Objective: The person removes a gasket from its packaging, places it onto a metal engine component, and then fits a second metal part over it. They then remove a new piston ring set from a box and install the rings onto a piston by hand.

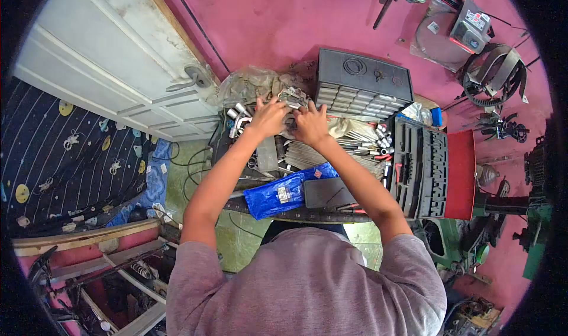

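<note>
Both hands are at the back of a cluttered workbench, over a heap of small metal parts (294,94). My left hand (270,119) has its fingers apart and bent down onto the heap, beside several chrome sockets (240,110). My right hand (310,123) is close by on the right, fingers also spread, near the front corner of a grey drawer cabinet (361,78). Metal pieces show between the two hands; whether either one grips a piece is hidden. A clear plastic sheet (248,83) lies crumpled behind the left hand.
Toward me lie a blue plastic packet (275,197), a dark flat tray (324,193) and a row of long wrenches (355,152). An open toolbox insert (423,164) with a red lid (460,173) stands right. At left is a white door (112,58).
</note>
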Tool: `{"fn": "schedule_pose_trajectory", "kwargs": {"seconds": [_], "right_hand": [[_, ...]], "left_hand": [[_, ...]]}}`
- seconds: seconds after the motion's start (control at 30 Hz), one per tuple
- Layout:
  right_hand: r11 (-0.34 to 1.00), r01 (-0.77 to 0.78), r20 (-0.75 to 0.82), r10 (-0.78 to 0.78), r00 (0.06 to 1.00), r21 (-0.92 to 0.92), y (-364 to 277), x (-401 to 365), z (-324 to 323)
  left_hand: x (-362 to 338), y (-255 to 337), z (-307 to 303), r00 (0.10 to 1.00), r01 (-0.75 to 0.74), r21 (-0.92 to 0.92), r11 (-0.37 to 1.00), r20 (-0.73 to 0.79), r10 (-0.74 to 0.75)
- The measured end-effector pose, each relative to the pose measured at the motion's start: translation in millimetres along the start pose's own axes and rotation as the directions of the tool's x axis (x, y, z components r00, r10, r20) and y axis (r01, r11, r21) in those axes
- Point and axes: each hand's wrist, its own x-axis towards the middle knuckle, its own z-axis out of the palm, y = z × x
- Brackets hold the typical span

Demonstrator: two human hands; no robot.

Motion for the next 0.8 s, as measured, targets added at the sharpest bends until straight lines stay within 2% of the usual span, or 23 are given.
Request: {"fn": "schedule_pose_trajectory", "kwargs": {"seconds": [0.1,0.17,0.23,0.3,0.37,0.43,0.8], "right_hand": [[0.998,-0.05,0.121,0.054,0.991,-0.039,-9.1,-4.5,16.5],[0.998,-0.054,0.168,0.06,0.984,-0.039,-11.6,-5.4,25.0],[0.996,-0.052,0.095,0.058,0.994,-0.073,-13.8,-6.1,29.0],[0.996,-0.073,0.168,0.081,0.982,-0.056,-15.2,-3.5,31.8],[0.994,-0.08,0.117,0.089,0.989,-0.074,-16.3,-5.4,32.8],[0.995,-0.081,0.129,0.089,0.988,-0.065,-16.4,-5.4,32.6],[0.996,-0.091,0.1,0.091,0.991,-0.008,-15.8,-5.6,36.2]], "left_hand": [[-10.4,-3.1,18.9,0.997,-0.038,-0.031,0.999,-0.062,0.036],[-13.6,-4.8,29.0,1.0,-0.019,-0.071,0.997,-0.013,0.018],[-17.3,-5.9,39.3,0.997,-0.044,-0.106,0.993,-0.073,0.036],[-18.0,-3.1,42.3,0.997,-0.041,-0.112,0.993,-0.073,0.033],[-20.0,1.1,37.9,0.988,-0.035,-0.082,0.996,-0.156,0.022],[-20.0,3.6,37.1,0.988,-0.027,-0.12,0.992,-0.152,0.009],[-16.8,9.7,32.3,0.996,0.022,-0.075,0.997,-0.08,-0.028]]}}
